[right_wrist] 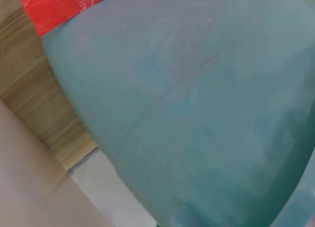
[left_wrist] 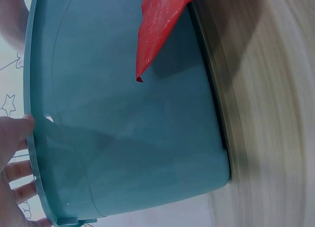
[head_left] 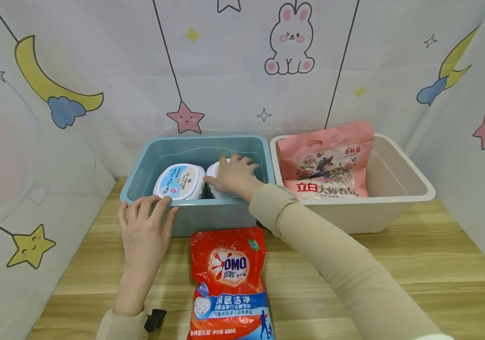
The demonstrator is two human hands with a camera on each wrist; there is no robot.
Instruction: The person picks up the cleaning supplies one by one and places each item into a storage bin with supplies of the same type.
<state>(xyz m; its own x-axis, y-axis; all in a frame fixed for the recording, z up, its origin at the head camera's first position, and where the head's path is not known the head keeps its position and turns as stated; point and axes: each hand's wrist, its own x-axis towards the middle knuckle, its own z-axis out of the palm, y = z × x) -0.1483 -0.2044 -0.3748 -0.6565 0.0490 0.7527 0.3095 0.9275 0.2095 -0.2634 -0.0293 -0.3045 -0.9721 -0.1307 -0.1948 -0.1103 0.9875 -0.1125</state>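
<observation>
A blue plastic bin [head_left: 208, 215] stands on the table, with a white-lidded tub [head_left: 180, 182] in its left half. Beside that tub is a second white tub [head_left: 214, 171], partly covered by my right hand [head_left: 234, 174]. The right fingers spread over its top and far side, with the thumb on the left; the fingertips are partly hidden. My left hand [head_left: 144, 226] grips the bin's front rim at the left, thumb outside and fingers over the edge, as the left wrist view [left_wrist: 15, 173] shows. A red OMO detergent bag [head_left: 229, 283] lies flat before the bin.
Right of the blue bin stands a cream bin [head_left: 395, 212] holding a pink detergent bag [head_left: 327, 163] upright. Both bins sit at the back of the wooden table [head_left: 332, 293], against a printed curtain [head_left: 234, 75]. Curtain walls also flank both sides.
</observation>
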